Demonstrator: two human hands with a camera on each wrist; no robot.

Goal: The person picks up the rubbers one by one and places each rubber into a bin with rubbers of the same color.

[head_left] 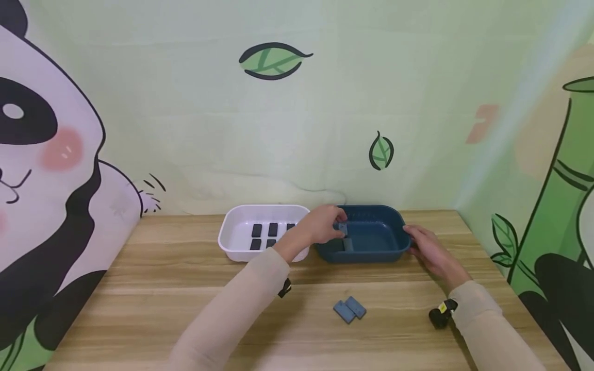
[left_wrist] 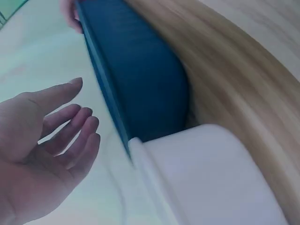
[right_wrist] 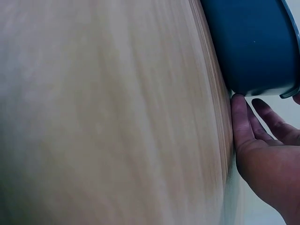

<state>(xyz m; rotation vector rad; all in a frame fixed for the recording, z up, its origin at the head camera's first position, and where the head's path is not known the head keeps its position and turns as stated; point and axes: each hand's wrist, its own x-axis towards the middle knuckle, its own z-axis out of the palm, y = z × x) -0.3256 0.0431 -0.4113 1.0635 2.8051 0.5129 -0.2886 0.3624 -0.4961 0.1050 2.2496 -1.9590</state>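
My left hand (head_left: 322, 224) reaches over the left end of a dark blue plastic basin (head_left: 399, 214). In the left wrist view its thumb and fingers stand apart with nothing between them. Just by its fingertips, in the head view, is a small blue-grey rectangular block (head_left: 342, 229); another similar block (head_left: 348, 245) lies inside the basin in front of it. At the basin's right end my right hand (head_left: 429, 252) holds the rim, other fingers low against the outer wall. Nearer me, two blue-grey blocks (head_left: 344, 312) lie overlapping on the wooden table (head_left: 185, 288).
A white basin (head_left: 224, 242) stands left of the blue one, close beside it. Several dark rectangular blocks (head_left: 257, 230) lie in rows inside it, some hidden behind my left arm. A printed cloth backdrop (head_left: 195, 129) rises behind the table.
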